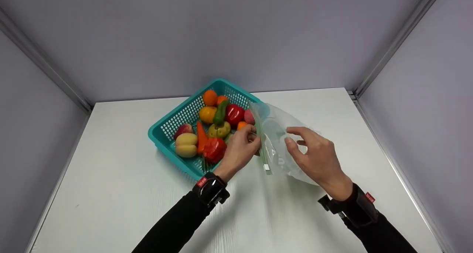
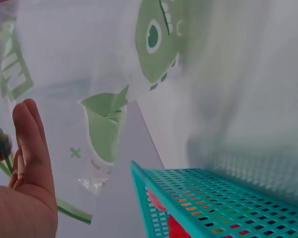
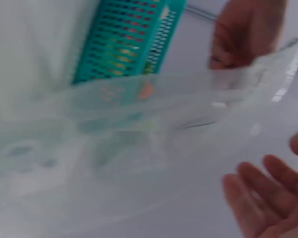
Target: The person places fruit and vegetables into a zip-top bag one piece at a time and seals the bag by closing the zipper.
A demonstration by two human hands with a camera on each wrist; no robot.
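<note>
A clear zip bag (image 1: 276,146) with a green zip edge hangs over the right side of the basket. My left hand (image 1: 239,148) pinches that edge between thumb and fingers. Green cartoon prints (image 2: 103,131) mark the bag in the left wrist view. To the right, my right hand (image 1: 318,157) has its fingers spread and loosely bent, with nothing between thumb and fingertips. The right wrist view shows the same hand (image 3: 273,198) beside the blurred bag, apart from it. Beside my left hand stands a teal basket (image 1: 240,89) of toy-like fruit and vegetables.
In the basket lie a carrot (image 1: 201,138), a green pepper (image 1: 220,111), red peppers (image 1: 214,149), oranges (image 1: 210,97) and several other pieces. The white table (image 1: 122,194) is bounded by grey panels (image 1: 221,38) at the back and sides.
</note>
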